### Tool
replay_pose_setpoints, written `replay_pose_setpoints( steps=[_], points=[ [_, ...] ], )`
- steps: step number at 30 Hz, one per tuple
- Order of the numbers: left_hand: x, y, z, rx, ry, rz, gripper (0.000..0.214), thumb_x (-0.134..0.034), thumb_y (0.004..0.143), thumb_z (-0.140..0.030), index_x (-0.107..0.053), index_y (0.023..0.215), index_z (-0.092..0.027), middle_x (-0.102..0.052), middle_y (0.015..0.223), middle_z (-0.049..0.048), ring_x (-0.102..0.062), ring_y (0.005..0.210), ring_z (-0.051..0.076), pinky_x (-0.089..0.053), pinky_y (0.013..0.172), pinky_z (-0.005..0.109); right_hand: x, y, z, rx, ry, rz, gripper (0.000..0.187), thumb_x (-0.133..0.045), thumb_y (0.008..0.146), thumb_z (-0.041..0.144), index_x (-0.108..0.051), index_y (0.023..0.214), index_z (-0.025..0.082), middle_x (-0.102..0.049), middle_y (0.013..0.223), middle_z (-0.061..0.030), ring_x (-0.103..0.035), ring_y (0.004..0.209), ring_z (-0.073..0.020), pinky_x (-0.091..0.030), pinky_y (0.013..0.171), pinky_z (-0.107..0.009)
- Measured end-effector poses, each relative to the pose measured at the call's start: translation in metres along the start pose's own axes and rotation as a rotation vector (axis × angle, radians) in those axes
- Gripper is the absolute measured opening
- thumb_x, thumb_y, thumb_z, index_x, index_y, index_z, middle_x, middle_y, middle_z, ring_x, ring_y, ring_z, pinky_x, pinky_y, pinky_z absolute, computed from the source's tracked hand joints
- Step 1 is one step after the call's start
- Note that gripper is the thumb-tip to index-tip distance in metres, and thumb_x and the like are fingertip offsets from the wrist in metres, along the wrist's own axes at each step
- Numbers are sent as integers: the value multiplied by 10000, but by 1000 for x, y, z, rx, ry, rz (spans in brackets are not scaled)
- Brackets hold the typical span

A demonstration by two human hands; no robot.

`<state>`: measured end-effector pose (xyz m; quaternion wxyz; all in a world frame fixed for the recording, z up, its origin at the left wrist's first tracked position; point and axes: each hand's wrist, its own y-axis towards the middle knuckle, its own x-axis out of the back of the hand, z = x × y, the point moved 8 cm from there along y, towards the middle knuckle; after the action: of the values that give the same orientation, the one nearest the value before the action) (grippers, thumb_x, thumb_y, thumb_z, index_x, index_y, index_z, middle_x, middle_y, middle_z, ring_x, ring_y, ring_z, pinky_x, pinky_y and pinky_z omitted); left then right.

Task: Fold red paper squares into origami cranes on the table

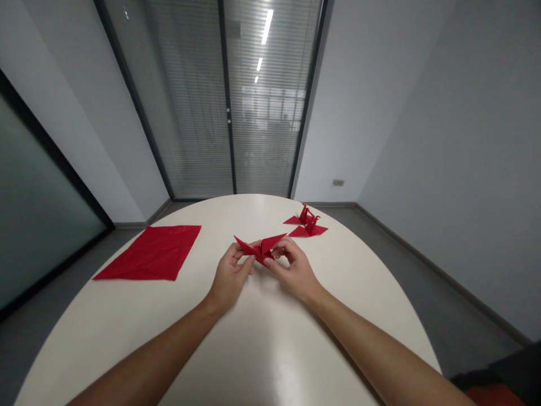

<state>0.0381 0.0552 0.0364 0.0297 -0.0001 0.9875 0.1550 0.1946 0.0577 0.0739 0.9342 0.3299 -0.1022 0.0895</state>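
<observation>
i am grasping the folded red paper (261,252) with both hands. my left hand (230,274) is pinching its left side between thumb and fingers; my right hand (295,269) is pinching its right side in the same manner. the paper is sitting between my fingertips, ahead of me over the far half of the table (236,355). two pointed flaps are spreading up and outward — one to the left, one to the right. whether its underside is touching the tabletop, i cannot tell.

markings: a small wall plate (338,182) is showing low on the wall past the table; anything printed on it is appearing too small to read. the visible paper faces are showing plain red.

edges and room: the pale table is curving around the work, its far rim facing the glass partition (266,141). a red sheet (154,254) is lying flat to the left, its outer side running just beside the rim; a strip of tabletop is separating it from my left hand. beyond my right hand, a nearer crane (310,228) and a farther crane (302,216) are standing close together near the far right rim — the nearer one is partly covering the other. a broader stretch of tabletop is running between my forearms.
</observation>
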Motion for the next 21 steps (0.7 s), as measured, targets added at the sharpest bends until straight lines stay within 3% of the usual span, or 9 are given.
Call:
replay_pose_setpoints(
  steps=[7,15,21],
  points=[
    [-2,-1,3,29,-50,6,313,-677,865,-367,-582,1096,-177,-675,1280,159,-686,1038,229,-553,730,275,-1,0,-3,-25,-74,14,84,-701,862,255,-694,939,224,-732,961,-40,-645,896,-202,-499,822,-350],
    [-6,-1,-2,-1,-100,25,363,-700,836,-332,-564,1133,-175,-650,1307,156,-641,1180,235,-512,1021,393,-2,-1,-9,-51,-61,30,79,-688,870,255,-722,926,213,-760,926,-46,-687,846,-204,-531,813,-354],
    [-7,-1,-5,-12,-96,30,354,-723,805,-337,-576,1082,-172,-699,1171,131,-670,1110,235,-530,981,376,-7,-2,6,54,-91,91,210,-631,933,269,-698,1128,229,-714,1029,-70,-661,885,-188,-549,813,-345]
  ],
)
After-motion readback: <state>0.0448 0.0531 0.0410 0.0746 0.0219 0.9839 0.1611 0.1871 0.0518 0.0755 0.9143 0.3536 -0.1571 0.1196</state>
